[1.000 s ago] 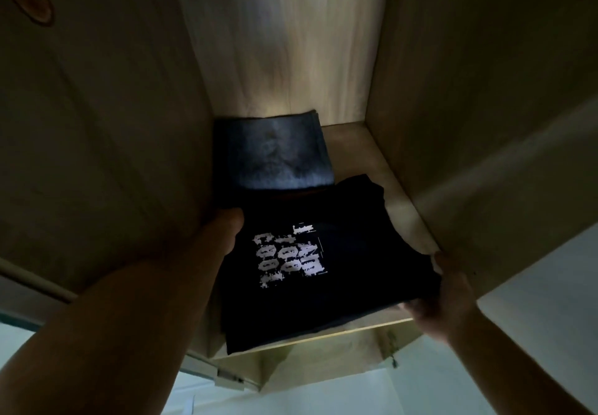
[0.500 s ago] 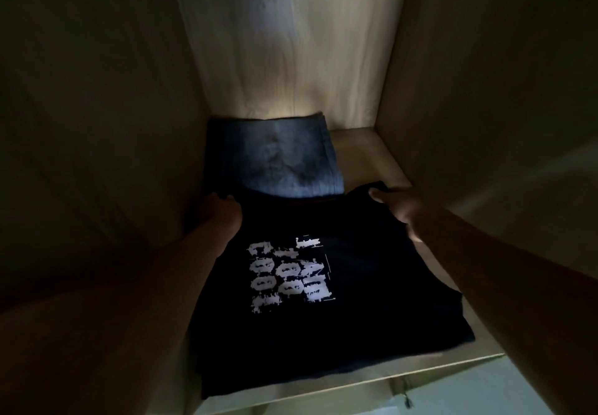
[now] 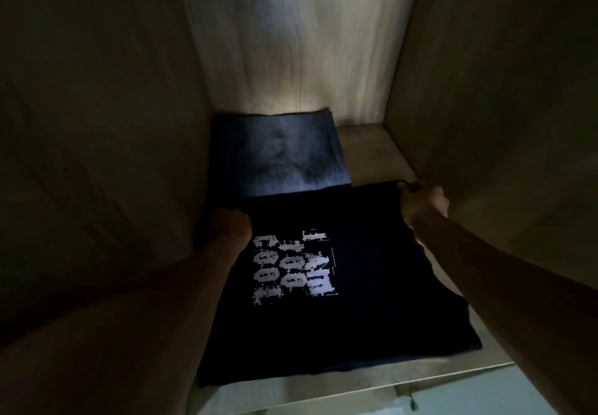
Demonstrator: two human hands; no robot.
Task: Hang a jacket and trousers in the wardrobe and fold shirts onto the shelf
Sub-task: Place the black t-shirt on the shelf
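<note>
Folded black T-shirt with white block print (image 3: 339,285): flat on the pale wooden wardrobe shelf (image 3: 372,152), now pushed further in than a second ago, its far edge lapping the folded blue-grey garment (image 3: 284,155) behind. Right hand (image 3: 424,202), moved from the near corner, pinches the far right corner. Left hand (image 3: 228,228) rests at the far left corner; its fingers are hidden in shadow, so its hold cannot be told.

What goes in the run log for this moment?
left hand: holds folded black printed shirt | right hand: pinches far corner | wooden shelf | behind: folded grey-blue garment
</note>
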